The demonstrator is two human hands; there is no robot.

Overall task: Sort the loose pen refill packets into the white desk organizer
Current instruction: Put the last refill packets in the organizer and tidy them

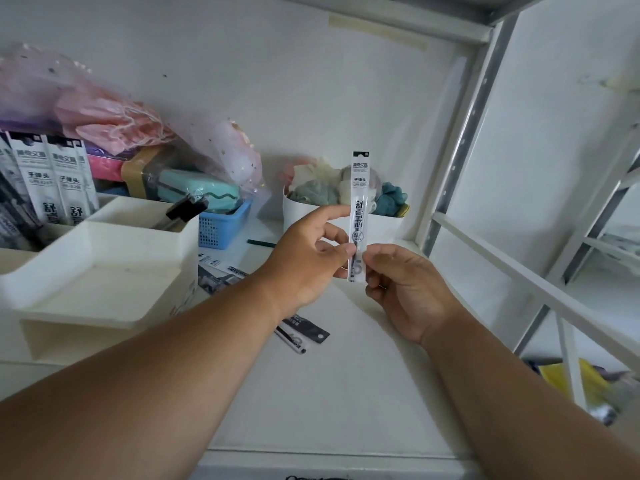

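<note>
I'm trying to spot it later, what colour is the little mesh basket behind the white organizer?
Blue. The basket shows best in the head view.

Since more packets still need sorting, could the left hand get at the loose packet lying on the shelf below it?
Probably not yet: the left hand and right hand both pinch the upright packet. The loose packet lies open just under the left wrist, nothing covering it.

Both hands (311, 258) (405, 289) pinch one refill packet (360, 188) (upright)
</note>
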